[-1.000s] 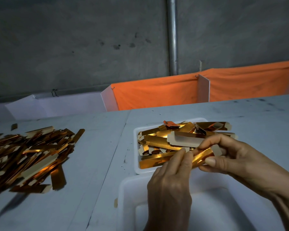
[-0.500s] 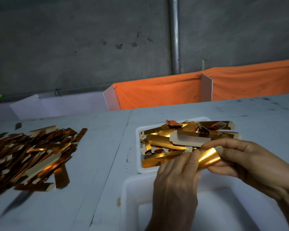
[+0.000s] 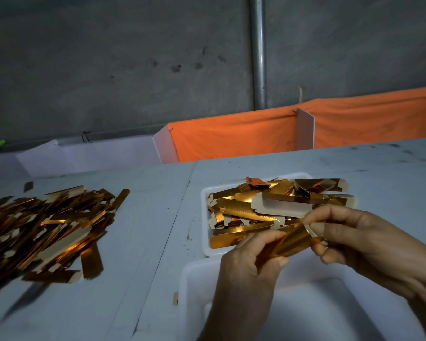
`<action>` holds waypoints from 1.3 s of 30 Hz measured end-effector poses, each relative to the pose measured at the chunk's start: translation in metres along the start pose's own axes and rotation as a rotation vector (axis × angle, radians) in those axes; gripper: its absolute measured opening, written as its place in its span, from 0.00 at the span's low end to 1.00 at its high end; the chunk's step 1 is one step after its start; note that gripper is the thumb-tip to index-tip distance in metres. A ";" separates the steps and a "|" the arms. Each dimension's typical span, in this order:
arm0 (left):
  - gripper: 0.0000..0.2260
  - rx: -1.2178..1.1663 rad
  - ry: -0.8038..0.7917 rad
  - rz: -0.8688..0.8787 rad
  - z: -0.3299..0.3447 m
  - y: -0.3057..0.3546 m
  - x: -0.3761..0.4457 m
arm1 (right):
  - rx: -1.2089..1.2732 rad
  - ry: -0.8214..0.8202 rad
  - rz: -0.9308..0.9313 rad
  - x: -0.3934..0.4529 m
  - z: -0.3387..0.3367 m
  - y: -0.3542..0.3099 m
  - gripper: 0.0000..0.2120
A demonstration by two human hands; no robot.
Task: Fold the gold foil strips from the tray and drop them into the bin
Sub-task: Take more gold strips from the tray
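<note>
Both hands hold one gold foil strip (image 3: 292,241) above the near rim of the white bin (image 3: 192,286). My left hand (image 3: 246,269) pinches its lower left end between thumb and fingers. My right hand (image 3: 354,239) pinches its upper right end, where a pale tab sticks up. Just behind them a white tray (image 3: 205,193) holds several gold foil strips (image 3: 268,205), some showing their pale backs.
A big loose heap of gold strips (image 3: 47,227) lies on the grey table at the left. An orange cloth barrier (image 3: 231,136) and white dividers run along the table's far edge. A small scrap (image 3: 28,186) lies behind the heap.
The strip has tilted, with its left end lower now. My left hand has turned and shifted its pinch to that end, while my right hand has stayed at the right end.
</note>
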State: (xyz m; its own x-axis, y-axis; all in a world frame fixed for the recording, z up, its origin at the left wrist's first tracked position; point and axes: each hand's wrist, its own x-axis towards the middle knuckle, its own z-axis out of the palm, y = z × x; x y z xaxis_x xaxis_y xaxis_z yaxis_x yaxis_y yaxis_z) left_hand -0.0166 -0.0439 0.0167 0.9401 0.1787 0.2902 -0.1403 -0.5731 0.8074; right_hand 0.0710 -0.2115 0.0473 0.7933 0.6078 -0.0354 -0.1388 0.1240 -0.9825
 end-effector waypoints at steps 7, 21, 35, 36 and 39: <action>0.18 0.011 -0.068 0.153 -0.006 -0.003 0.001 | -0.065 -0.020 -0.136 -0.002 0.000 -0.001 0.20; 0.20 0.076 -0.015 0.274 0.001 -0.009 0.001 | -0.299 -0.002 -0.355 -0.005 0.000 -0.003 0.09; 0.21 0.214 0.032 0.464 0.004 -0.008 0.000 | -0.369 -0.005 -0.304 -0.004 0.005 0.002 0.02; 0.20 0.233 0.037 0.466 0.003 -0.008 0.000 | -0.380 -0.004 -0.298 -0.003 0.005 0.002 0.01; 0.19 0.397 0.124 0.534 0.003 -0.006 0.002 | -0.436 0.013 -0.270 0.000 0.002 0.006 0.11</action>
State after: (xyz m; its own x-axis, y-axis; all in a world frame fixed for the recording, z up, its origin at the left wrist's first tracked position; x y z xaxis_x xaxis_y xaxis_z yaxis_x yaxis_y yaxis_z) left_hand -0.0131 -0.0426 0.0111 0.7277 -0.1339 0.6727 -0.4286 -0.8545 0.2936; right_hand 0.0682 -0.2091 0.0416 0.7746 0.5889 0.2306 0.3300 -0.0654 -0.9417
